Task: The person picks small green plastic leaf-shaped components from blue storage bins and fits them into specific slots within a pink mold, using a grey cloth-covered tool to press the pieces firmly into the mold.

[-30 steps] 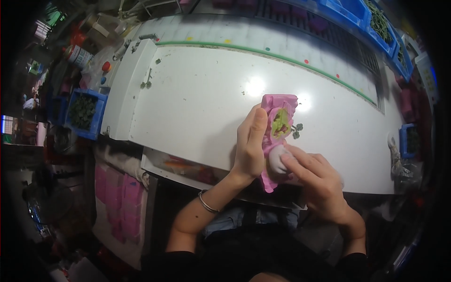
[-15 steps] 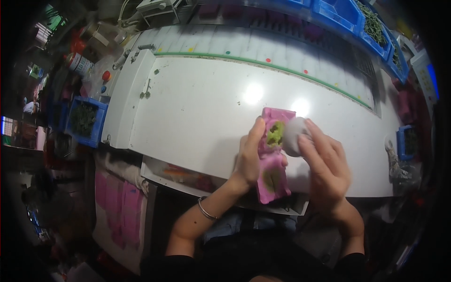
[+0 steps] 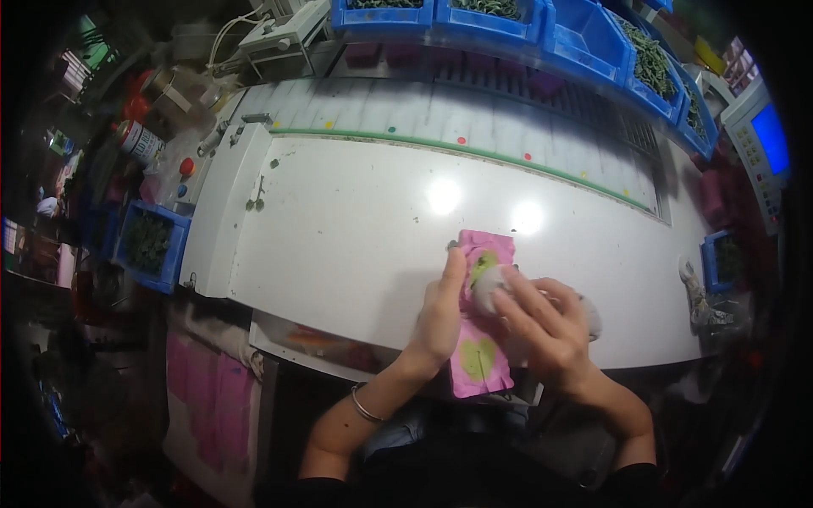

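My left hand (image 3: 439, 320) is closed on the left edge of a long pink block (image 3: 476, 328), rubbery-looking like a mould, above the table's front edge. The block has two patches: an upper green one (image 3: 483, 264) with dark spots and a lower yellow-green one (image 3: 478, 361) with a thin slit. Clasped in my right hand (image 3: 549, 330) is a soft, pale grey-white bundle (image 3: 489, 292), perhaps a cloth pouch. Its front end touches the block just below the upper patch and hides part of it. More of it bulges out on the far side of my right hand.
A white worktop (image 3: 356, 229) ends at a green strip (image 3: 406, 140). Blue bins (image 3: 584, 42) with green pieces hang along the back. Another blue bin (image 3: 152, 245) stands left, a small one (image 3: 724, 258) right. Pink blocks (image 3: 207, 398) lie lower left; a blue-screened device (image 3: 758, 144) stands right.
The pale bundle has moved left and down onto the pink block, with my right hand. The block and my left hand sit slightly lower in view; the whole view has shifted a little.
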Demonstrator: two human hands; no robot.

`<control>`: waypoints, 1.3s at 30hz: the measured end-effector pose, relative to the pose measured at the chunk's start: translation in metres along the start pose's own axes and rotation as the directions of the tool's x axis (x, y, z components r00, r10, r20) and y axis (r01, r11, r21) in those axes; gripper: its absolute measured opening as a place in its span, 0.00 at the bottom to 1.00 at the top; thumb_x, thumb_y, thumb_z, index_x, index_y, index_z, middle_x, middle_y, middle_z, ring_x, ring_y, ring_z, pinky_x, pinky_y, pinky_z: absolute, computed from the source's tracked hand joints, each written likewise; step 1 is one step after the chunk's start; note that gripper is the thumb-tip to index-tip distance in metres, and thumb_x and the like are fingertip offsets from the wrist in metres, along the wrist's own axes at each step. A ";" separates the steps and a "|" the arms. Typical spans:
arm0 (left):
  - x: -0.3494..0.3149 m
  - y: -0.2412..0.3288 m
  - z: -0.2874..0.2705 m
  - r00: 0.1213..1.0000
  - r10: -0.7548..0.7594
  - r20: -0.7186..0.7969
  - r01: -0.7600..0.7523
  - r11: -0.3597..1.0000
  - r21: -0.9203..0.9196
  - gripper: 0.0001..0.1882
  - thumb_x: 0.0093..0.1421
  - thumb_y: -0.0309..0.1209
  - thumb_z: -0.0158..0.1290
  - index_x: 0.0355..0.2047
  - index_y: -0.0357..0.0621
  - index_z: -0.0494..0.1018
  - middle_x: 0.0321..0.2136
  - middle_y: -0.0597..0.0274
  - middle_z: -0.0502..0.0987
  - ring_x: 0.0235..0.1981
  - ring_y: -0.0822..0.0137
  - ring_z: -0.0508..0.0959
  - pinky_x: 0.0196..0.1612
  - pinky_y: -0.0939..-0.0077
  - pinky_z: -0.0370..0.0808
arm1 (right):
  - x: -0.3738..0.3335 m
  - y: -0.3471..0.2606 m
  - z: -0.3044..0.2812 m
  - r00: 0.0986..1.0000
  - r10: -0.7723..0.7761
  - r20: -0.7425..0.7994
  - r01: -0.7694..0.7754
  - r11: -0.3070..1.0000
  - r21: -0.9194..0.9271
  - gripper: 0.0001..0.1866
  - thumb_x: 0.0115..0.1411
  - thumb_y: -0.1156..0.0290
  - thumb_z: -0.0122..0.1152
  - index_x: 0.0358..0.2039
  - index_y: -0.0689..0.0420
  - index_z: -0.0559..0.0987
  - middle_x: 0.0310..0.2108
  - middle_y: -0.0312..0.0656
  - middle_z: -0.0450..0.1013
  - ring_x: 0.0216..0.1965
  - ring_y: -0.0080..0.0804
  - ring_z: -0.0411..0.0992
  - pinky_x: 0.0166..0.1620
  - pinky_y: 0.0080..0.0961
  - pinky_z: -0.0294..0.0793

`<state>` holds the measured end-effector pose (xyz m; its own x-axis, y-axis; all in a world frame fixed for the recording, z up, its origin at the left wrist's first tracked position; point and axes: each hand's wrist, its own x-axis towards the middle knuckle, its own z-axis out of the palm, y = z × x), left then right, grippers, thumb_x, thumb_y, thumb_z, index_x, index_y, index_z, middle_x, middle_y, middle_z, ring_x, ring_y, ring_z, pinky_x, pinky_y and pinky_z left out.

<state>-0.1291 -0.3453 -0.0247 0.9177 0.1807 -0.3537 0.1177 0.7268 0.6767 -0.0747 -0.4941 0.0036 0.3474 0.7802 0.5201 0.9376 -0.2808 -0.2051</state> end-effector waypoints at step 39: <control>-0.029 0.010 0.006 0.912 -0.140 0.387 0.035 0.963 0.268 0.28 0.65 0.48 0.34 0.48 0.30 0.62 0.33 0.53 0.75 0.35 0.64 0.77 0.39 0.74 0.75 | 0.018 0.000 -0.022 0.649 0.530 0.546 -0.627 -0.033 0.778 0.12 0.56 0.72 0.59 0.38 0.64 0.71 0.29 0.37 0.70 0.26 0.17 0.68 0.30 0.13 0.68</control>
<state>-0.1522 -0.3475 -0.0034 0.9667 -0.1934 -0.1678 0.2468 0.5286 0.8122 -0.0682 -0.4928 0.0312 0.7150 0.6623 -0.2238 -0.2600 -0.0453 -0.9645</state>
